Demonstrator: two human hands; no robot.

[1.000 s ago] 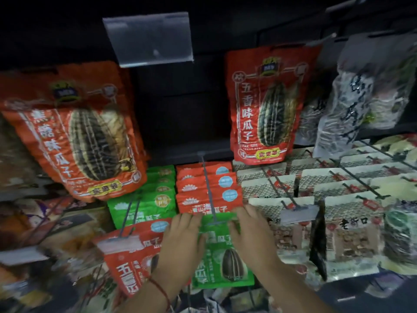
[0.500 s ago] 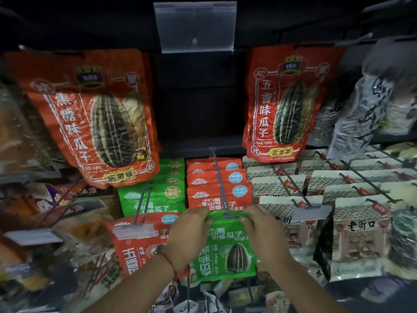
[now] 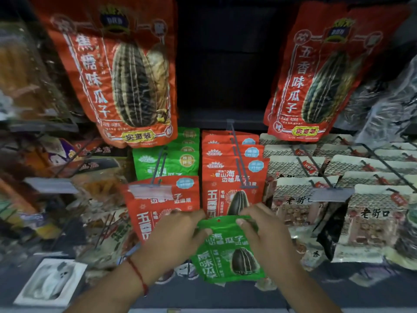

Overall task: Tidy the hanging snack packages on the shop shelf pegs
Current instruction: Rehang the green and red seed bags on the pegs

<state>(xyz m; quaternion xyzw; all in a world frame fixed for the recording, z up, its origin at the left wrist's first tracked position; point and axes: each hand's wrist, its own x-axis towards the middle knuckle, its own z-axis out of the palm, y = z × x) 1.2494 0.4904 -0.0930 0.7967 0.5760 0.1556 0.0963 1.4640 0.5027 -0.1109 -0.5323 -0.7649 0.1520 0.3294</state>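
Green snack pkg (image 3: 228, 251) sits low-center in head view, off its peg, punched hole at top edge visible. Left hand (image 3: 173, 236) pinches its top-left corner; right hand (image 3: 264, 231) grips top-right, thumb on front. Just behind, red pkgs (image 3: 232, 175) hang on center peg (image 3: 239, 157). More green pkgs (image 3: 167, 159) hang far left of that; big red seed bags (image 3: 126, 75) above.

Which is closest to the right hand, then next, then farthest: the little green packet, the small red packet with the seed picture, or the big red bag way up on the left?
From the right hand:
1. Green packet, in its grip.
2. Small red packet, hanging just above.
3. Big red bag, high up, left.
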